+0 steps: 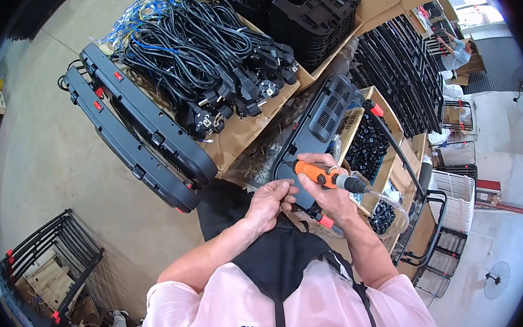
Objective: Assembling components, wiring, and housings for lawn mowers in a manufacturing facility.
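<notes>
My right hand (332, 201) is wrapped round an orange air screwdriver (319, 172) with a grey end and a clear hose (394, 205). The tool's front end is over a long black plastic housing (333, 113) with a vented grille, which lies in front of me and slants up to the right. Next to the tool, at the near part of the housing, my left hand (268, 205) is closed with thumb and fingertips together. Whatever those fingertips hold is too small to make out. A black tubular frame (398, 146) with red end pieces runs along the housing's right side.
Black power cords (185, 52) with plugs fill a cardboard box ahead. Two black housings (149, 135) with red switches stand at the left. A wooden tray (367, 143) of small black parts sits at the right. Stacked black plastic parts (318, 24) and frames (399, 73) stand beyond.
</notes>
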The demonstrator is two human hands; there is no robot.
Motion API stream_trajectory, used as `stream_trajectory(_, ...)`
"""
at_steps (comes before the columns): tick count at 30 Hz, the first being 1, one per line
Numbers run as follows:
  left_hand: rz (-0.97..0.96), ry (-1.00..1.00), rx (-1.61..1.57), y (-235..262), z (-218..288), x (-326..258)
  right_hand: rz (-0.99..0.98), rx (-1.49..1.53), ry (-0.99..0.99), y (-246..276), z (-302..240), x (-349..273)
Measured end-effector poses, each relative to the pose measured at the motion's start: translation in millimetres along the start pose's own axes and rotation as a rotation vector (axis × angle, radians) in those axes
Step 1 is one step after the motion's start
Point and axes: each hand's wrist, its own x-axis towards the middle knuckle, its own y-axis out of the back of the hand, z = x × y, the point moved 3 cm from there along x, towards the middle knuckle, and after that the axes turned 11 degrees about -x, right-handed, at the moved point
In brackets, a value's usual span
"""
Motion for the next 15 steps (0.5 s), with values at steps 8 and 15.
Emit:
stream_trajectory(8, -0.020, 0.020, 0.068, 10, 9, -9, 0.019, 0.056, 0.008, -4, 8, -1)
stream_trajectory(15, 0.022, 0.063, 0.055, 16, 9, -8, -0.002, 0.029, -0.019, -7, 8, 1)
